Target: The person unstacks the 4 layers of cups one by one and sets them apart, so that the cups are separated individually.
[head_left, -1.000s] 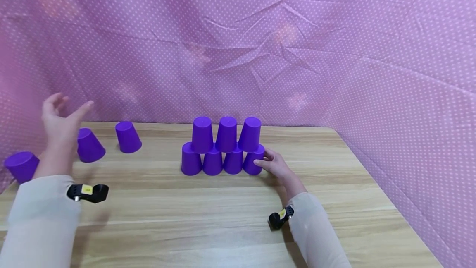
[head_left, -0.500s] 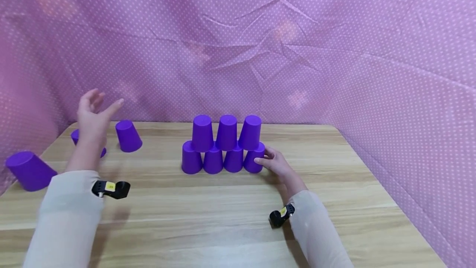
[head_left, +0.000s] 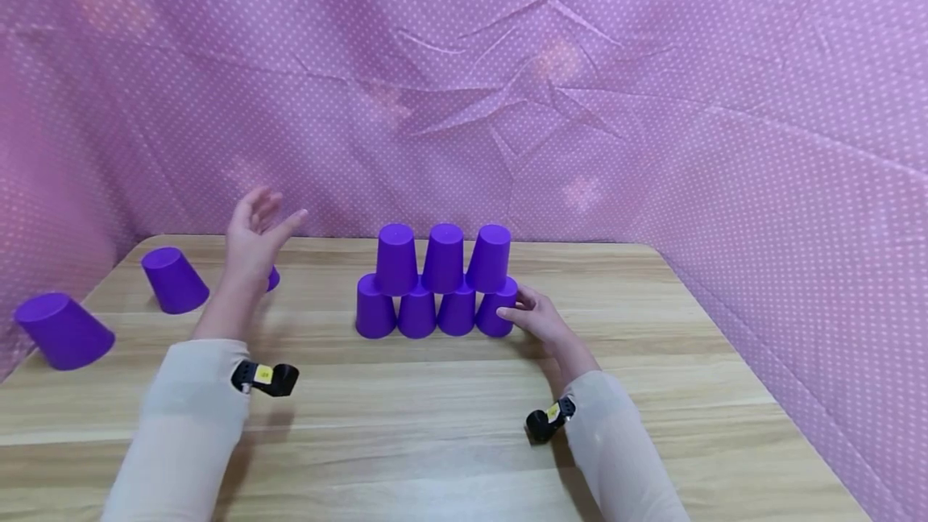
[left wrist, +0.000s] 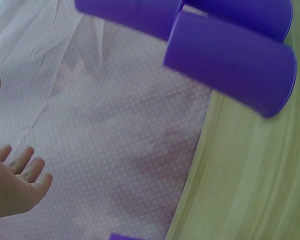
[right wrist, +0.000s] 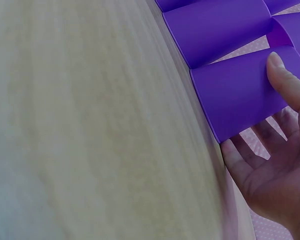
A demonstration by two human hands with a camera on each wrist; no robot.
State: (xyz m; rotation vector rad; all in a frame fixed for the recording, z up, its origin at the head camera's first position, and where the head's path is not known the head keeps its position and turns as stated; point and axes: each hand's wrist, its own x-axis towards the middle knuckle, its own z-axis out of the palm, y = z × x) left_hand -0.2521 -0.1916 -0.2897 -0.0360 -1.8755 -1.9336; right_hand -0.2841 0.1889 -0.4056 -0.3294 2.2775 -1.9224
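Note:
Purple cups stand upside down in two rows at mid-table. Three upper cups [head_left: 444,260] sit across the gaps of a lower row of several cups [head_left: 416,312]. My right hand [head_left: 538,319] holds the rightmost lower cup [right wrist: 245,95], thumb on its front and fingers around its outer side. My left hand [head_left: 255,236] is raised at the left of the stack, its fingers spread and nothing in them. Behind that arm a single purple cup [head_left: 273,278] is mostly hidden. In the left wrist view, the stack's near lower cup [left wrist: 230,62] shows apart from the left hand.
Two more upside-down purple cups stand on the left: one farther back [head_left: 176,282], one near the table's left edge [head_left: 65,333]. A pink dotted cloth [head_left: 464,103] hangs behind and beside the wooden table [head_left: 406,425].
My left hand has moved right, past the left cups and toward the stack, staying empty. The leftmost cups came into view behind it. My right hand stays at the same lower cup.

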